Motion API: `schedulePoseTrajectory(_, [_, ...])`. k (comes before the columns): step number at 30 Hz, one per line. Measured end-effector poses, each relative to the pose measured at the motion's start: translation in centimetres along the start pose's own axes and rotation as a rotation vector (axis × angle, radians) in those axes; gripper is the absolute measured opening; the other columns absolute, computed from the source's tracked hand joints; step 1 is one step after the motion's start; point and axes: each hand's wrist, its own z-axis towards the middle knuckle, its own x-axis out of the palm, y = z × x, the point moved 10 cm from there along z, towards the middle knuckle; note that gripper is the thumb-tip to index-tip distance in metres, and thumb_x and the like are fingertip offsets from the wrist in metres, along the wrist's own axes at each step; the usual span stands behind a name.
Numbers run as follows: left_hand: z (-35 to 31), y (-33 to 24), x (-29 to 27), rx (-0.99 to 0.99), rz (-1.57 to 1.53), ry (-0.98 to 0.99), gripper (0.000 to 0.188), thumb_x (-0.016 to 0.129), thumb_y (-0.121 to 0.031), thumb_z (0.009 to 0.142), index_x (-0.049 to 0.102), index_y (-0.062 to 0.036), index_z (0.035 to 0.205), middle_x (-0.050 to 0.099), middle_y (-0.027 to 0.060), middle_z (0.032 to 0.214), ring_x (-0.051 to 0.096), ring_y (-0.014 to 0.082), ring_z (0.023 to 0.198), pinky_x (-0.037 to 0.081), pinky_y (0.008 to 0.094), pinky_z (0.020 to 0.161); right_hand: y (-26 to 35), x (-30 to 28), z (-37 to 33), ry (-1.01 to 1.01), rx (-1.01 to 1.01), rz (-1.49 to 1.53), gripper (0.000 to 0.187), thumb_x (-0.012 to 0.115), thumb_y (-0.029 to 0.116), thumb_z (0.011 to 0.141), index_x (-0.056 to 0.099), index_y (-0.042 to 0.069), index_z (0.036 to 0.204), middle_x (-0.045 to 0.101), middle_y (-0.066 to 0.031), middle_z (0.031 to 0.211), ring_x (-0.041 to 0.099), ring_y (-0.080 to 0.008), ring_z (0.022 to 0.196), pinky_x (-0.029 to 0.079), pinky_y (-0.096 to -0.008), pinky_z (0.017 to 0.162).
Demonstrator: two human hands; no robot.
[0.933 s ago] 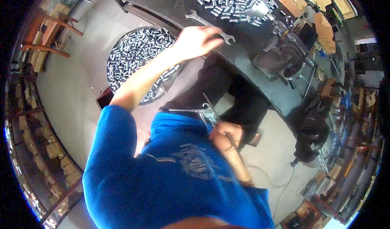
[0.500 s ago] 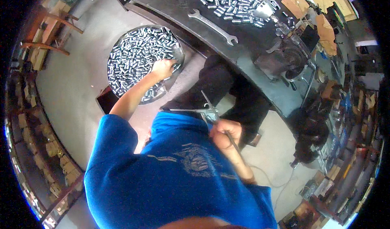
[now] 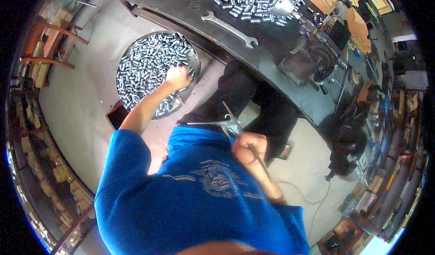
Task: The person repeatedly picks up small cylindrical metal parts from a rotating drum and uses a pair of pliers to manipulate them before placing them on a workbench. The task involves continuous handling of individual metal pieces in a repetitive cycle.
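My left hand [image 3: 178,77] is over the right side of a round metal tray [image 3: 195,61] heaped with small shiny metal sleeves [image 3: 147,69]. Its fingers are curled in, and whatever they grip among the sleeves is hidden. Near my lap, my right hand [image 3: 252,146] is closed around a long thin grey rod [image 3: 258,157], perhaps a file, slanting up to the left. Just beyond that fist, a caliper-like metal tool [image 3: 232,126] rests against my lap. Whether the fist also touches this tool, I cannot tell.
On the dark workbench [image 3: 272,80] lie an open-ended wrench [image 3: 229,28], a pile of metal sleeves [image 3: 249,1] and a greasy machine with a chuck [image 3: 301,64]. A wooden stool [image 3: 54,44] stands at the left. Shelves crowd both sides. A thin cord [image 3: 308,201] trails on the floor.
The whole view has shifted slightly. My left hand stays at the tray, its fingers tucked in more. The rod in my right hand has tilted and shows more of its length.
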Motion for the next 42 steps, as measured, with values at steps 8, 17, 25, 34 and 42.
schedulePoseTrajectory(8, [-0.2, -0.1, -1.1, -0.03, -0.038, -0.026, 0.016, 0.057, -0.022, 0.069, 0.06, -0.0074, 0.074, 0.063, 0.016, 0.075, 0.063, 0.0317, 0.071, 0.051, 0.0419, 0.065, 0.0, -0.2, -0.1, 0.001, 0.009, 0.028, 0.021, 0.056, -0.003, 0.06, 0.038, 0.004, 0.054, 0.039, -0.0042, 0.049, 0.04, -0.0141, 0.042, 0.029, -0.0265, 0.042])
schedulePoseTrajectory(17, [-5.3, -4.7, -4.8, -0.1, -1.761, 0.257, 0.023, 0.055, -0.015, 0.08, 0.057, 0.0031, 0.093, 0.058, 0.0084, 0.074, 0.055, 0.0157, 0.058, 0.045, 0.0288, 0.05, 0.4, -0.1, 1.0, 0.058, 0.006, -0.017, 0.026, 0.06, 0.006, 0.062, 0.035, 0.006, 0.053, 0.031, -0.0039, 0.049, 0.033, -0.0165, 0.043, 0.024, -0.0296, 0.042])
schedulePoseTrajectory(25, [-12.4, -16.1, -5.6, 0.017, -2.279, 0.76, 0.025, 0.051, -0.023, 0.088, 0.059, 0.0011, 0.09, 0.052, 0.0086, 0.059, 0.045, 0.0175, 0.044, 0.04, 0.0298, 0.046, 1.7, 0.5, 3.0, 0.109, -0.039, -0.068, 0.028, 0.059, 0.009, 0.062, 0.032, 0.004, 0.056, 0.028, -0.0077, 0.051, 0.029, -0.0213, 0.044, 0.022, -0.0336, 0.043])
schedulePoseTrajectory(34, [-12.2, -15.1, -7.0, -0.058, -1.822, 0.493, 0.02, 0.057, -0.018, 0.087, 0.061, 0.0015, 0.085, 0.05, 0.0058, 0.051, 0.046, 0.0126, 0.04, 0.037, 0.0243, 0.04, 2.1, 0.8, 3.8, 0.162, -0.082, -0.111, 0.037, 0.063, 0.02, 0.068, 0.032, 0.004, 0.056, 0.028, -0.0082, 0.05, 0.03, -0.023, 0.044, 0.024, -0.0349, 0.043])
schedulePoseTrajectory(42, [-12.0, -16.4, -10.6, 0.188, -1.5, 0.386, 0.014, 0.059, -0.007, 0.085, 0.061, 0.0055, 0.09, 0.059, 0.0066, 0.067, 0.057, 0.0104, 0.056, 0.047, 0.0217, 0.051, 2.0, 1.2, 3.7, 0.154, -0.209, -0.269, 0.034, 0.063, 0.021, 0.067, 0.036, 0.005, 0.053, 0.036, -0.0104, 0.048, 0.041, -0.0281, 0.043, 0.03, -0.0368, 0.041])
